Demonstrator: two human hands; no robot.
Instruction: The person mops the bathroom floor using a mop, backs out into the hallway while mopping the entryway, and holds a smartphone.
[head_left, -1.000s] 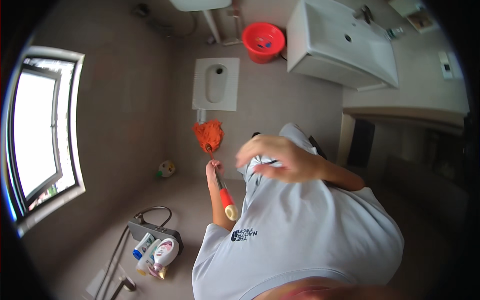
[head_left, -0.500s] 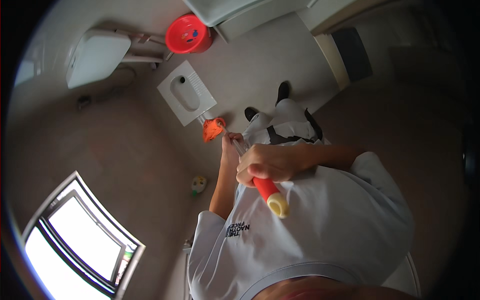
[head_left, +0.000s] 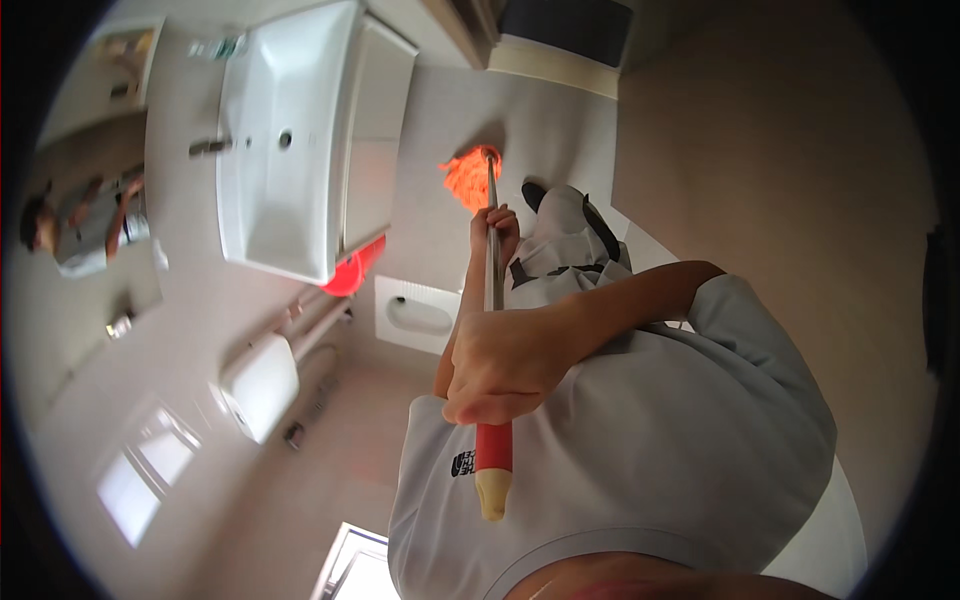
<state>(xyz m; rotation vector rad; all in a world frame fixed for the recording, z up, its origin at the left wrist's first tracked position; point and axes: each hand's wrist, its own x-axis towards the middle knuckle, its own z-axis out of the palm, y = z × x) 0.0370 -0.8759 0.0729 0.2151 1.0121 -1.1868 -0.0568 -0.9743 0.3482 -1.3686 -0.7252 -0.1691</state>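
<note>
The stick (head_left: 494, 275) of an orange mop (head_left: 469, 180) is held by the left hand (head_left: 497, 226) and, higher up, by the right hand (head_left: 515, 358).

Glossy metal mop pole (head_left: 494, 276)

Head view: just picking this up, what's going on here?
A person in a bathroom holds a mop with both hands. The right hand is closed around the upper handle, just above the red grip's exposed part; the left hand grips the shaft nearer the orange mop head. That head appears to be on the floor, between the washbasin unit and the person's dark shoe. A red bucket is partly hidden by the unit.
</note>
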